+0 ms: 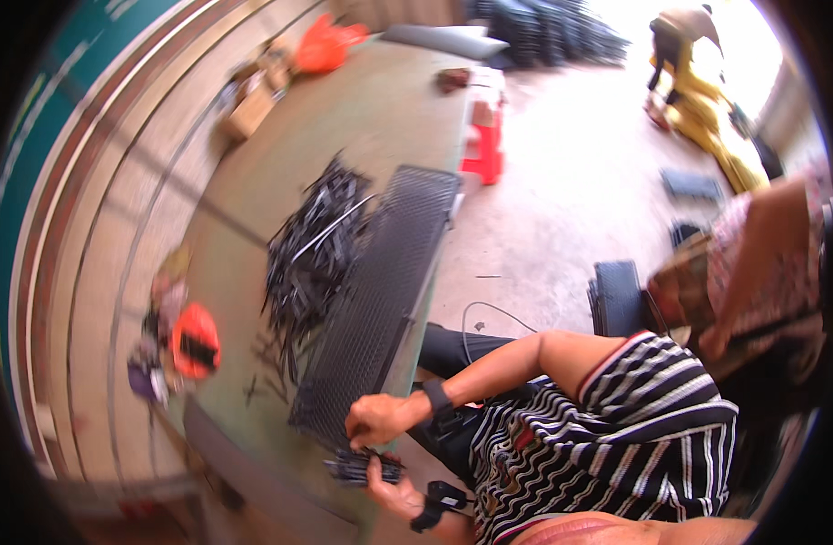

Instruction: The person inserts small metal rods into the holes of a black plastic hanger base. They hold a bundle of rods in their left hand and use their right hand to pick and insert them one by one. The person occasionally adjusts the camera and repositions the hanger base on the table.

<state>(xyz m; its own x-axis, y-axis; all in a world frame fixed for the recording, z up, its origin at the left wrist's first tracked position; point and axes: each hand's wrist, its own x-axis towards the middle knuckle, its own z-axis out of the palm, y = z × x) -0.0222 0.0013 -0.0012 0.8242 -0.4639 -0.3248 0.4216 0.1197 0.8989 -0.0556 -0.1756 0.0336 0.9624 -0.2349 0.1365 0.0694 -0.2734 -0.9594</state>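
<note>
The green worktop spreads out ahead of the person's right grip. The black textured panel runs away from beside that grip along the worktop's edge, and past it lies the heap of loose dark strips. The left grip is closed on a small bundle of similar strips. The right grip curls over the bundle, but whether its fingers pinch anything cannot be told. The step looks like gathering or evening the bundle; the next move probably calls for holding it steady while the right grip aligns strips.
</note>
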